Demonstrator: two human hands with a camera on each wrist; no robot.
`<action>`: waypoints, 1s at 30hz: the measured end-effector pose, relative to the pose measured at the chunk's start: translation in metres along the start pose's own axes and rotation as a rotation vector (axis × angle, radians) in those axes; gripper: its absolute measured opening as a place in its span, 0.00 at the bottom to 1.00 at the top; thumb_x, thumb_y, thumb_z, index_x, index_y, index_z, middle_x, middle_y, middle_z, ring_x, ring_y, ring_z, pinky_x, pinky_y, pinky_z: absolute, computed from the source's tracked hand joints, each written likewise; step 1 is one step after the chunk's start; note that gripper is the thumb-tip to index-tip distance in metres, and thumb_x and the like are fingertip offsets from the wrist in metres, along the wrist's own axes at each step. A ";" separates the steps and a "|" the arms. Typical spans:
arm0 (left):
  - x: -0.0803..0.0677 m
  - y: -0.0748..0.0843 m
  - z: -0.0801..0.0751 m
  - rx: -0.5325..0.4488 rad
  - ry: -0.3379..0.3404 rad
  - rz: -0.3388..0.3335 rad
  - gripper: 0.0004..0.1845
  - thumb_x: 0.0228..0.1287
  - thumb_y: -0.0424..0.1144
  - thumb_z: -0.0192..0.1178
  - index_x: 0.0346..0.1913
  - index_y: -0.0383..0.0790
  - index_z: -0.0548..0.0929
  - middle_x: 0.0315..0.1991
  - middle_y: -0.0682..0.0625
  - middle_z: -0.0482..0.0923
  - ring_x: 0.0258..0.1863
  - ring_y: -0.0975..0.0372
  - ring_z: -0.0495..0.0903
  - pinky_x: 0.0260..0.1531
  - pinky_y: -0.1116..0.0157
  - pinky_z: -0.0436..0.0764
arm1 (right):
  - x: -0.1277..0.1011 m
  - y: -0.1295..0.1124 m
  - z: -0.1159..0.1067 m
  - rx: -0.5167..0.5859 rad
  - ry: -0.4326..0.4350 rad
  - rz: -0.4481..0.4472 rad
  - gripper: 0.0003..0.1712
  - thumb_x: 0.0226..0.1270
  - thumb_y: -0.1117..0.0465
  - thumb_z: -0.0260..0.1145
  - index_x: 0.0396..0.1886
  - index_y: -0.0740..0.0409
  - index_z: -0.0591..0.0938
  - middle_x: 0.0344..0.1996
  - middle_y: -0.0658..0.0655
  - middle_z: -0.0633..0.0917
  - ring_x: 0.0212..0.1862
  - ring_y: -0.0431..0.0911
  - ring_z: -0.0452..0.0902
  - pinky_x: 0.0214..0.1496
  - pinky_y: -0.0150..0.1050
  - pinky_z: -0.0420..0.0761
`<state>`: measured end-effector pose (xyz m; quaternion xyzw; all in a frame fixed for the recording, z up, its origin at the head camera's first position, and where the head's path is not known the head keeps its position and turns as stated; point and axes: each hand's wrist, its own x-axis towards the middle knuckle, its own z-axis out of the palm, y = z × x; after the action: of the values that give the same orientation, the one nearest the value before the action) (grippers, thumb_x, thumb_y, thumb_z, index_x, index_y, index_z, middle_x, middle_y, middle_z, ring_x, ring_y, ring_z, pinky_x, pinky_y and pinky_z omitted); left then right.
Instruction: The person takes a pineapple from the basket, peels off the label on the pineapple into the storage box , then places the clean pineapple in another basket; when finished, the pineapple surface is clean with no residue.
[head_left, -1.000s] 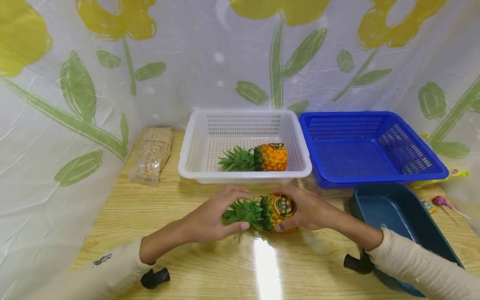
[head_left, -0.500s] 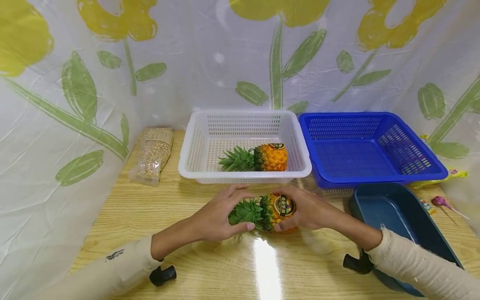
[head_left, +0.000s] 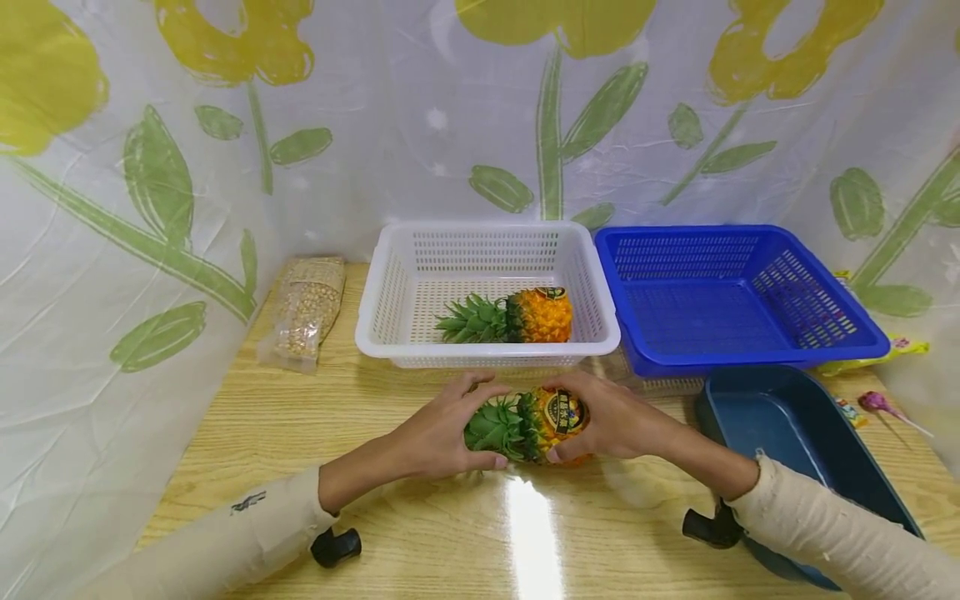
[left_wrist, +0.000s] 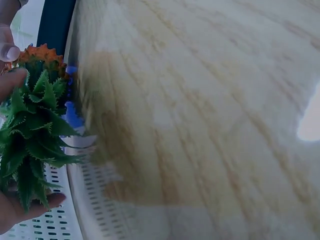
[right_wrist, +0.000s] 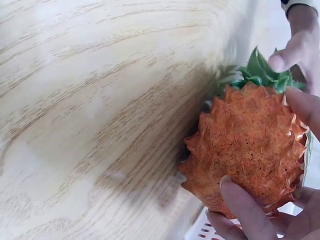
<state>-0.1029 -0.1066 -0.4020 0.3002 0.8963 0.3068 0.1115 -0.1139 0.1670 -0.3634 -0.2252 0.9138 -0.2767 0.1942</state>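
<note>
- A pineapple (head_left: 538, 433) lies on its side near the middle of the bench (head_left: 292, 421), just in front of the near rim of a white basket, its green crown toward the bench's left edge and its orange body toward the right edge.
- The right hand (head_left: 611, 421) holds the orange body; its grip pinches the fruit, thumb on the near side and fingers on the far side.
- The left hand (head_left: 438, 433) is at the crown; its grip is curved round the leaves, thumb nearer, fingers farther.
- A black and gold label (head_left: 562, 412) shows on the upper side of the body.
- The white basket (head_left: 487, 350) stands toward the bench's far edge; a second pineapple (head_left: 543, 315) lies in it, crown also leftward.
- A blue basket (head_left: 757, 360) stands just beside it, toward the far right corner.
- A dark teal tray (head_left: 783, 425) lies along the right side, partly behind the right sleeve (head_left: 832, 521).
- A lollipop (head_left: 874, 402) lies near the right edge.
- A clear bag of pale beans (head_left: 307, 312) lies at the far left corner.
</note>
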 end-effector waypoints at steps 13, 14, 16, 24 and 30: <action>0.001 -0.003 0.003 -0.039 0.003 0.009 0.38 0.60 0.49 0.72 0.72 0.55 0.68 0.74 0.44 0.60 0.66 0.45 0.71 0.59 0.45 0.77 | 0.000 0.001 0.002 0.041 0.002 -0.017 0.51 0.46 0.43 0.83 0.70 0.53 0.72 0.52 0.57 0.79 0.43 0.44 0.79 0.40 0.37 0.82; 0.001 -0.004 0.003 -0.037 0.003 0.008 0.38 0.60 0.49 0.72 0.72 0.55 0.69 0.74 0.44 0.60 0.66 0.45 0.71 0.59 0.45 0.77 | 0.000 0.001 0.002 0.045 0.001 -0.016 0.51 0.46 0.43 0.83 0.70 0.53 0.72 0.53 0.57 0.78 0.43 0.44 0.79 0.41 0.37 0.82; 0.001 -0.004 0.003 -0.037 0.001 0.004 0.37 0.60 0.50 0.72 0.72 0.55 0.69 0.74 0.45 0.60 0.66 0.44 0.71 0.59 0.45 0.77 | 0.000 0.001 0.001 0.049 -0.001 -0.017 0.51 0.47 0.43 0.82 0.70 0.53 0.72 0.53 0.58 0.78 0.44 0.45 0.79 0.41 0.38 0.82; 0.003 -0.005 0.004 -0.027 0.002 0.003 0.37 0.60 0.49 0.72 0.71 0.55 0.70 0.74 0.46 0.60 0.66 0.45 0.72 0.59 0.46 0.77 | -0.002 0.005 0.000 0.091 -0.020 -0.017 0.53 0.49 0.42 0.81 0.73 0.53 0.69 0.56 0.58 0.78 0.45 0.44 0.78 0.42 0.40 0.81; 0.002 -0.005 0.006 -0.035 0.002 -0.014 0.37 0.59 0.49 0.73 0.71 0.55 0.71 0.74 0.46 0.60 0.65 0.45 0.73 0.58 0.46 0.78 | -0.003 0.012 -0.005 0.174 -0.034 -0.069 0.50 0.54 0.46 0.80 0.73 0.55 0.67 0.63 0.60 0.77 0.51 0.49 0.80 0.47 0.42 0.83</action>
<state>-0.1048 -0.1058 -0.4099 0.2915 0.8931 0.3218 0.1181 -0.1176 0.1800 -0.3661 -0.2436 0.8746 -0.3577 0.2186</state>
